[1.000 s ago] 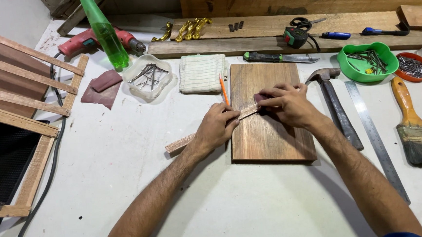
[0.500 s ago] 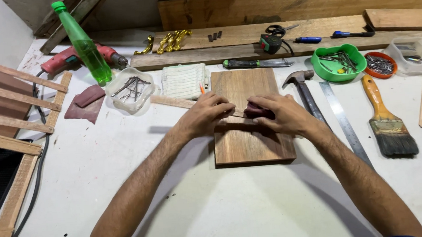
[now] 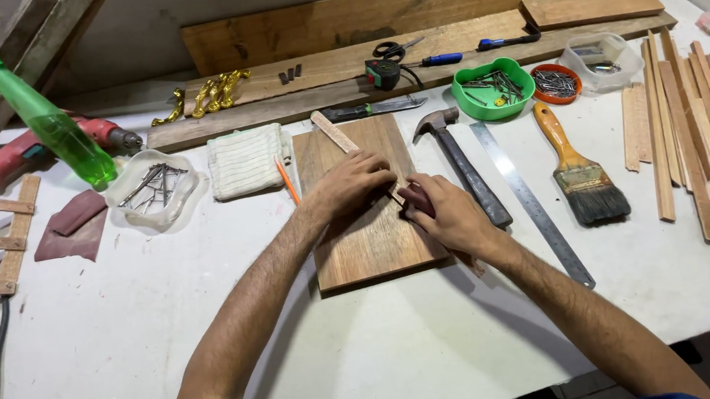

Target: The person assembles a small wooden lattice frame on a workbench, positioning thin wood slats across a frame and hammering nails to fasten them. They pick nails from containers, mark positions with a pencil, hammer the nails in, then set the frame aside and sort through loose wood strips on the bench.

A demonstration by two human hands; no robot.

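The left hand [image 3: 360, 183] is pressing down on a thin wooden strip [image 3: 336, 132], pinning it flat against the board [image 3: 370, 240] underneath. Just right of it, the right hand [image 3: 446, 212] is curling around a dark reddish sanding pad [image 3: 415, 196], knuckles raised, working the strip's near end.

Thin wood strip [image 3: 336, 132] partly under hands

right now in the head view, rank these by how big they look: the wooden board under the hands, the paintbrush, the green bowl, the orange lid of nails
1. wooden board, clearly largest.
2. paintbrush, long but narrow.
3. green bowl.
4. orange lid, smallest.
The bowl and lid lie farther from the camera, so they may look smaller than they are; bowl against brush is unsure.
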